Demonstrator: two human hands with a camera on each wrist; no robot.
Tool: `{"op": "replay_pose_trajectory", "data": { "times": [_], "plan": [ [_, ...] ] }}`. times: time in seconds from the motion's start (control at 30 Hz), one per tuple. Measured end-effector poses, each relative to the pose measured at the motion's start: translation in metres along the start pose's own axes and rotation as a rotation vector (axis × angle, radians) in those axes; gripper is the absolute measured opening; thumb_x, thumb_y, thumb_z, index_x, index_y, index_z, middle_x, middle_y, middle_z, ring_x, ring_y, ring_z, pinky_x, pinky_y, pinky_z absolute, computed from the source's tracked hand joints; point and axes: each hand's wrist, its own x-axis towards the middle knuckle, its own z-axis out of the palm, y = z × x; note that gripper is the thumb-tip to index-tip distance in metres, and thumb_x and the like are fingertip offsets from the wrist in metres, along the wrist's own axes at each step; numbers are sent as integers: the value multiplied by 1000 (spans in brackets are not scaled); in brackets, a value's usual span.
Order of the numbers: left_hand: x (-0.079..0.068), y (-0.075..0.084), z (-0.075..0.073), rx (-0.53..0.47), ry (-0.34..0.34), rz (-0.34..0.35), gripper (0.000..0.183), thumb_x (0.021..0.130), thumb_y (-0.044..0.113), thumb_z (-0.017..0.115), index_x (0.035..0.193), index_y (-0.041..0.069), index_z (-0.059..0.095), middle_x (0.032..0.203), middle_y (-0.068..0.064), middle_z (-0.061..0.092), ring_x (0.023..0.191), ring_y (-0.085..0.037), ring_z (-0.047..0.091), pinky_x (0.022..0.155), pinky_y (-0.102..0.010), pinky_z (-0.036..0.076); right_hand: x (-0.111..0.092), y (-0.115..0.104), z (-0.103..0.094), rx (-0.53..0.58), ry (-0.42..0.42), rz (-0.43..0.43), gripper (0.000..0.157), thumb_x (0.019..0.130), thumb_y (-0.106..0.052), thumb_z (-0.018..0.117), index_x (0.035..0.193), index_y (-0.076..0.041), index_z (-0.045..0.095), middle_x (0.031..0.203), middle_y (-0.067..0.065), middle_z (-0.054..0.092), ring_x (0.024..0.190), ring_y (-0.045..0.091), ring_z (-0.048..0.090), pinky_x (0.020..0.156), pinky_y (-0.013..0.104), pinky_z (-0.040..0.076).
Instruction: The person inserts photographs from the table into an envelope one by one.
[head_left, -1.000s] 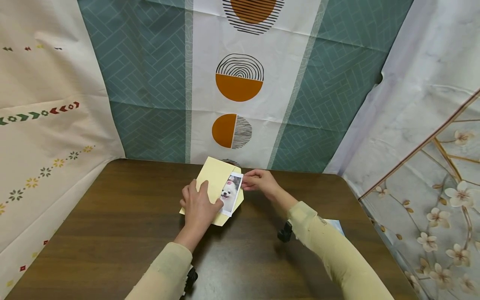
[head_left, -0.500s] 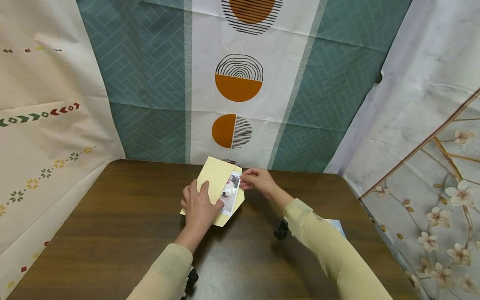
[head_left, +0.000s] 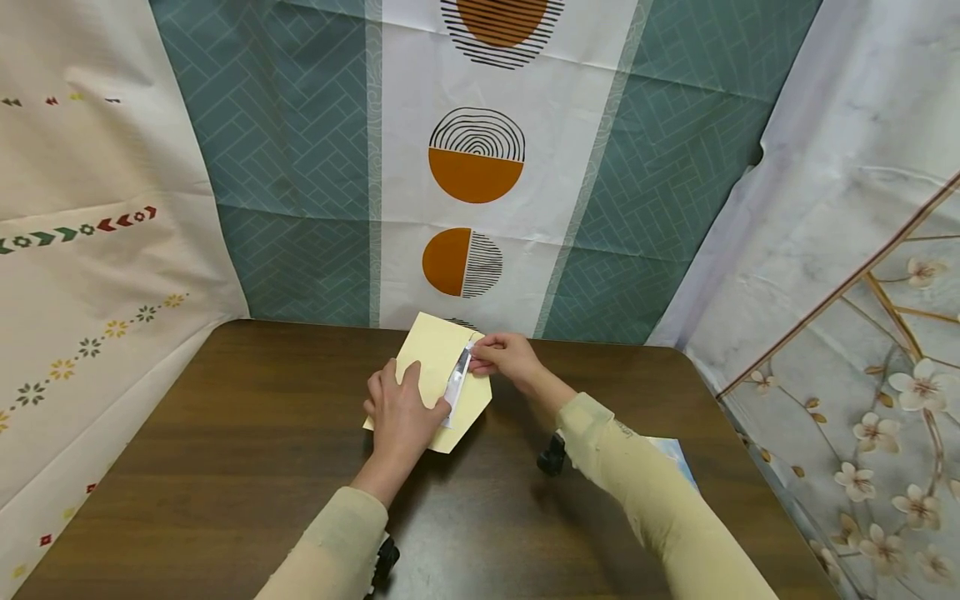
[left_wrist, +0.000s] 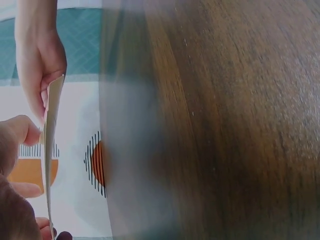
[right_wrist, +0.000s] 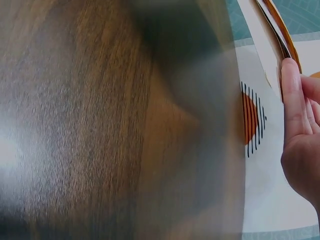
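Note:
My left hand [head_left: 402, 410] grips a pale yellow envelope [head_left: 433, 347], thumb on its front and some fingers behind, as the left wrist view shows. The envelope is raised above the table, its flap spread out to the right. A photo [head_left: 456, 392] sits mostly inside the envelope; only a narrow strip along its right side shows at the opening. My right hand [head_left: 510, 360] pinches the photo near its upper right corner, fingertips right at the envelope's mouth. In the right wrist view the right fingers [right_wrist: 294, 95] lie along the edge of the layered paper.
The dark wooden table [head_left: 225, 467] spreads beneath both hands. A light blue sheet [head_left: 675, 458] lies on the right, partly hidden under my right forearm. Patterned cloths hang behind the table and at both sides.
The photo has slid left, deeper into the envelope, covering most of the white dog pictured on it. My right hand has moved left with it. The left hand keeps its hold on the envelope.

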Motion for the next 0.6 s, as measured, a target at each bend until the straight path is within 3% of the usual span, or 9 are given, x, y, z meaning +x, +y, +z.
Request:
{"op": "replay_pose_trajectory", "data": {
  "times": [0.6],
  "plan": [
    [0, 0, 0, -25, -6, -4, 64, 72, 32, 76, 128, 9, 57, 140, -21, 38, 128, -41, 28, 90, -63, 31, -1, 5, 0, -9, -107, 24, 19, 90, -5, 64, 103, 9, 63, 89, 19, 71, 76, 25, 72, 72, 41, 57]
  ]
}}
